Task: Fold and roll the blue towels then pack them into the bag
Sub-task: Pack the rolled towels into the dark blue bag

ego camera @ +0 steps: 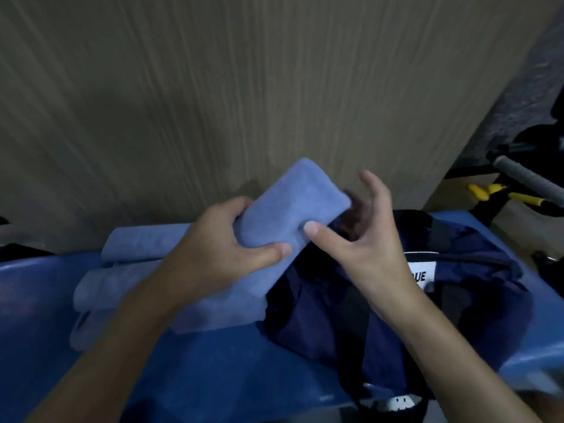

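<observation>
While a wood-grain panel fills the upper half of the view, a blue bench spreads across the lower half and carries everything else. On its right part lies a dark navy bag, slumped and crumpled, with its mouth towards the panel. Left of the bag, touching it, rests a pile of rolled blue towels, stacked lengthwise along the bench's far edge. Above the gap between pile and bag, one more rolled towel is held off the bench, tilted, its lower end over the bag's mouth. The left hand grasps this roll at its middle, fingers curled over the top and the thumb clamped beneath. The right hand is released, fingers spread and loosely bent beside the roll's end, only the thumb tip touching the cloth. A white label with black letters shows on the bag. Yellow-handled tools lie beyond the bench at the right.
</observation>
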